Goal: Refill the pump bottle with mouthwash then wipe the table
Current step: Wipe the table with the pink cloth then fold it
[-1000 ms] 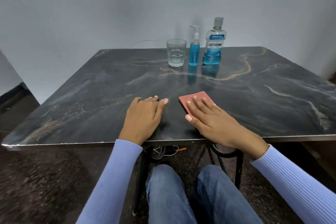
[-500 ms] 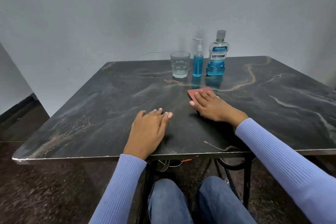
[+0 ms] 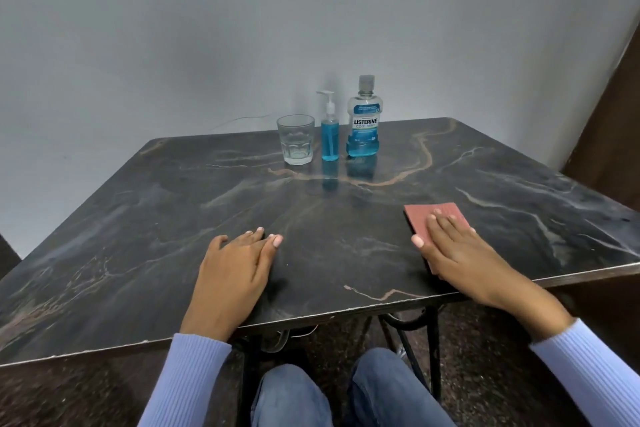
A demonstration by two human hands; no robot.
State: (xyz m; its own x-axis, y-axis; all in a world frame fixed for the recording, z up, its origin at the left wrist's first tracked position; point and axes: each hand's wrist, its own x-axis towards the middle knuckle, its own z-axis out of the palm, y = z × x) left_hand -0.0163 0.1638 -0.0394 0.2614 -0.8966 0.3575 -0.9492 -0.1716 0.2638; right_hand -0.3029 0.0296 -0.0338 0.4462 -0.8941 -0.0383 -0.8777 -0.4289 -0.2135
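Note:
A small pump bottle [image 3: 329, 135] full of blue liquid stands at the table's far edge. Right beside it is the Listerine mouthwash bottle [image 3: 363, 121], capped, with blue liquid only in its lower part. My right hand [image 3: 457, 256] presses flat on a folded pink cloth [image 3: 433, 218] near the front right of the dark marble table [image 3: 173, 218]. My left hand [image 3: 239, 267] rests flat on the table near the front edge, fingers together, holding nothing.
A clear drinking glass [image 3: 296, 139] stands left of the pump bottle. A grey wall lies behind the table. The table's black metal legs [image 3: 412, 333] and my knees are below the front edge.
My right hand has slid the pink cloth from the table's middle back toward me and out to the right. The left hand has stayed put.

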